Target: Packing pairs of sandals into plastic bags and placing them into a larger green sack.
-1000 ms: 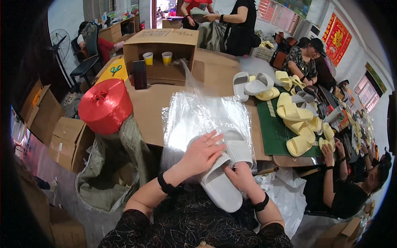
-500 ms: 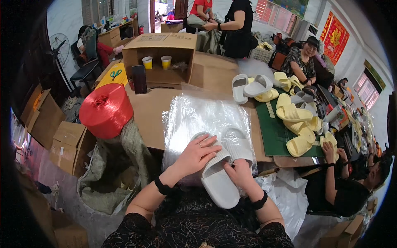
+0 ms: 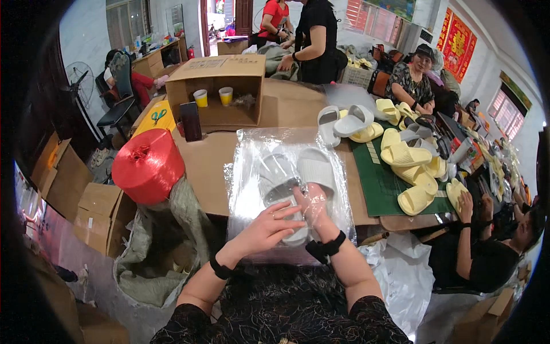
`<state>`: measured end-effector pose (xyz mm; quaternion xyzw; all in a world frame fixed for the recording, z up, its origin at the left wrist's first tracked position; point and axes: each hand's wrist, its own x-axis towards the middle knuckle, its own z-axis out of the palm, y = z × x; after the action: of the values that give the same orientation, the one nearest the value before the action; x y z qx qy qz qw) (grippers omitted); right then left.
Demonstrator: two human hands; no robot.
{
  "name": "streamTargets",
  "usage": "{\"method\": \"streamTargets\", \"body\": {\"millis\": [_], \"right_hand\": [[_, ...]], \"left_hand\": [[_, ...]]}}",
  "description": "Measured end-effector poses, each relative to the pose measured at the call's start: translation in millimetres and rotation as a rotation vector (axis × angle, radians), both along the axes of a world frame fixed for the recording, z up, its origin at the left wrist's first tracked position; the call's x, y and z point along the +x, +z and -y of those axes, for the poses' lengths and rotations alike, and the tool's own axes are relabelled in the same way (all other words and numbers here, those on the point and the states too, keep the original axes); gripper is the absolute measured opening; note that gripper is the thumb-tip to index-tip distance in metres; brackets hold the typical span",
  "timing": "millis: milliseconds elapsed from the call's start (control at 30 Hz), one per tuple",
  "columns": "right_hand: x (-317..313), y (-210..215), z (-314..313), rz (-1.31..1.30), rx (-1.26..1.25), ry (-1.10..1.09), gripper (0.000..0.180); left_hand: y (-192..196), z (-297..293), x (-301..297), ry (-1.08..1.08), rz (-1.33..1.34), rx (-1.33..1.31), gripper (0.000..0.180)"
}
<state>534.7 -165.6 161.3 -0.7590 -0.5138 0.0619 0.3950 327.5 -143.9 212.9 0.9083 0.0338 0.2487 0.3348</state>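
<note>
On the near edge of the surface (image 3: 212,172), the right hand (image 3: 314,207) grasps light, soft grey slippers (image 3: 298,172) inside a slippery clear bag (image 3: 286,143), best gripped at its mouth, which the open left hand (image 3: 269,226) steadies.

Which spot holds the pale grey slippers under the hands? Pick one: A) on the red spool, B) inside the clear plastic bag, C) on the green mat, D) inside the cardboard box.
B: the pale grey slippers lie inside the clear plastic bag, with the right hand reaching into it.

Clear plastic bag (image 3: 289,172) before open brown carton (image 3: 217,89)
</note>
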Motion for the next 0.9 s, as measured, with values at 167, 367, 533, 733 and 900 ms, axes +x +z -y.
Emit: {"method": "streamTargets", "body": {"millis": [167, 367, 533, 733, 900], "right_hand": [[-17, 6, -20, 0.095, -0.044, -0.107, 0.041], [-38, -3, 1, 0.244, 0.061, 0.017, 0.027], [-29, 21, -14, 0.152, -0.042, -0.093, 0.029], [-9, 4, -28, 0.030, -0.098, -0.148, 0.036], [-29, 3, 13, 0.122, 0.232, 0.086, 0.047]], "left_hand": [[7, -14, -18, 0.197, 0.072, 0.016, 0.028], [13, -16, -26, 0.220, 0.095, 0.089, 0.027], [20, 3, -23, -0.107, 0.055, -0.066, 0.029], [15, -10, -41, -0.031, 0.076, -0.077, 0.030], [-20, -34, -42, 0.460, 0.227, -0.530, 0.032]]}}
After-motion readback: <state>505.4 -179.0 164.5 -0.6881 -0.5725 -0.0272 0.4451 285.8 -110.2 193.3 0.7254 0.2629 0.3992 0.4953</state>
